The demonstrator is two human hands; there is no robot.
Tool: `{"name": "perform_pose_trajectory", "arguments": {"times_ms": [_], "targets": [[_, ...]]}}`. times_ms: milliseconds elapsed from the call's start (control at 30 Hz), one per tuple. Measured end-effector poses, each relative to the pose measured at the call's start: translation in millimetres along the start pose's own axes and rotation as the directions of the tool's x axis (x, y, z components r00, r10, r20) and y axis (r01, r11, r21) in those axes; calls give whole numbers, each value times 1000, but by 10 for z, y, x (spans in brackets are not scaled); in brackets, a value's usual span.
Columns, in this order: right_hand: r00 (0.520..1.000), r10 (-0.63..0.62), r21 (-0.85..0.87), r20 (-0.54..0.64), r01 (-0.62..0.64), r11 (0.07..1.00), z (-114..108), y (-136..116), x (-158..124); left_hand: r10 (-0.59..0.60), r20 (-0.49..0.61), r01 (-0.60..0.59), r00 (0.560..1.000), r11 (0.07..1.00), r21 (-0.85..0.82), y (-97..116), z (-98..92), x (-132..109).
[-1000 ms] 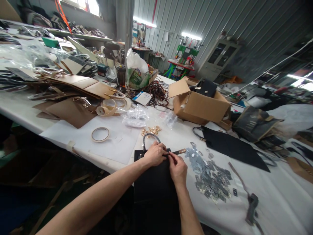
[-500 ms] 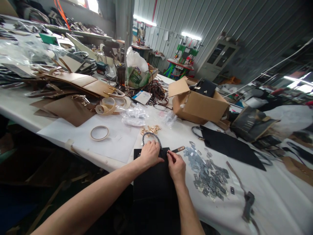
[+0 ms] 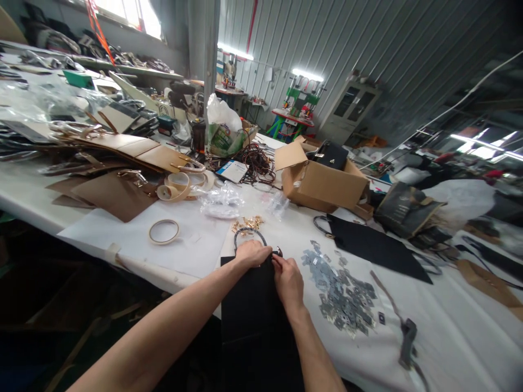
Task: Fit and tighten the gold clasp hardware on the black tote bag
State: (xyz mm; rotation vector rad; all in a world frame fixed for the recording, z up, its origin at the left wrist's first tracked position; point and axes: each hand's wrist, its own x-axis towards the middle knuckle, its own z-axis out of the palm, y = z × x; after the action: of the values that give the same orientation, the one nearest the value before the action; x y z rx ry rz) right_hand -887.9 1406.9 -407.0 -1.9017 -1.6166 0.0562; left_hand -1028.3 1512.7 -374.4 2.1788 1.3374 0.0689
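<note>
A black bag panel (image 3: 248, 313) lies over the front table edge and hangs down toward me. Its dark curved handle (image 3: 250, 231) stands up beyond the top edge. My left hand (image 3: 253, 253) is closed over the panel's top edge at the handle's base, its fingertips partly hidden. Just right of it, my right hand (image 3: 289, 280) pinches a short dark strap with a metal end (image 3: 279, 251) at the panel's top right corner. Small gold fittings (image 3: 250, 222) lie loose behind the handle. To the right spreads a pile of small grey metal plates (image 3: 343, 294).
On the left are a tape roll (image 3: 164, 232) on white paper and stacked brown bag pieces (image 3: 118, 190). An open cardboard box (image 3: 327, 185) stands behind, with another black panel (image 3: 376, 245) before it. A dark corded tool (image 3: 407, 343) lies at right.
The metal-ended strap, which pointed out to the right, now stands up foreshortened close to the panel. Both hands have drawn nearer each other. The camera view has shifted slightly.
</note>
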Motion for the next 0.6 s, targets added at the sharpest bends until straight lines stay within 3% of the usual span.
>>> {"name": "perform_pose_trajectory", "arguments": {"times_ms": [100,200,300,400,500,567,600], "targets": [[999,10,58,-43,-7,998,37,-14,-78,-105,-11,104,994,994,-43,50,-57,-37],[998,17,156,-65,-7,988,-31,-94,-167,-131,-27,128,991,987,-96,126,-134,-159],[999,-24,272,-29,31,962,-289,-254,-306,-127,-54,118,990,983,-140,176,-209,-307],[998,-64,389,-2,60,919,-726,-369,-447,-104,-143,80,984,983,-165,174,-296,-465],[993,79,523,-92,-20,852,-1216,-320,-450,-32,-310,-87,950,927,-364,158,-423,-678],[971,229,610,-67,-141,779,-1483,-214,-347,46,-378,-273,925,774,-572,193,-531,-868],[964,265,639,17,-214,739,-1578,-159,-278,99,-391,-352,915,668,-656,237,-588,-972]]}}
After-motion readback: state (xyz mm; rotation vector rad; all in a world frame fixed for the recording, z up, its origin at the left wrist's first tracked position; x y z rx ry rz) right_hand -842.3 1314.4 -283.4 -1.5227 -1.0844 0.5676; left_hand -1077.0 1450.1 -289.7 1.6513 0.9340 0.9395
